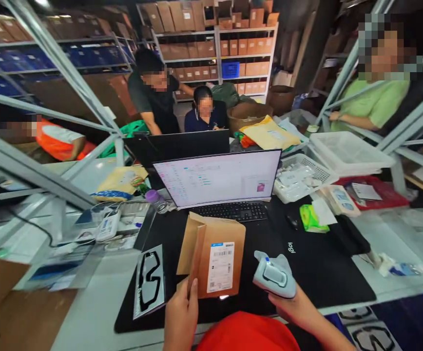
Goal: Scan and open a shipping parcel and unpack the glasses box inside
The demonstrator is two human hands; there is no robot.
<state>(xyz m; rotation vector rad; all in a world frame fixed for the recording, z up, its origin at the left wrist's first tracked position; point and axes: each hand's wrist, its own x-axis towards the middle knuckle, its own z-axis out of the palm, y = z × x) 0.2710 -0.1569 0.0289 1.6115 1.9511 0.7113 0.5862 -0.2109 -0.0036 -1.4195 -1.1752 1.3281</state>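
My left hand (182,308) grips the lower left edge of a brown cardboard mailer (201,263), its flap standing open on the left. A white shipping label (221,267) with barcodes is on the side facing me. In my right hand (288,303) is a light grey barcode scanner (275,275), held just right of the mailer; its handle is mostly covered by my fingers. To the left of the mailer, a clear packet with a black goggle-shaped frame (149,280) lies on the black desk mat (328,273).
Behind the mailer stand a lit monitor (219,180) and a black keyboard (233,211). A mouse (292,222) and a green tissue pack (311,219) lie to the right. White baskets (302,178) line the back right. Several people are beyond the desk; metal struts (83,83) slope down both sides.
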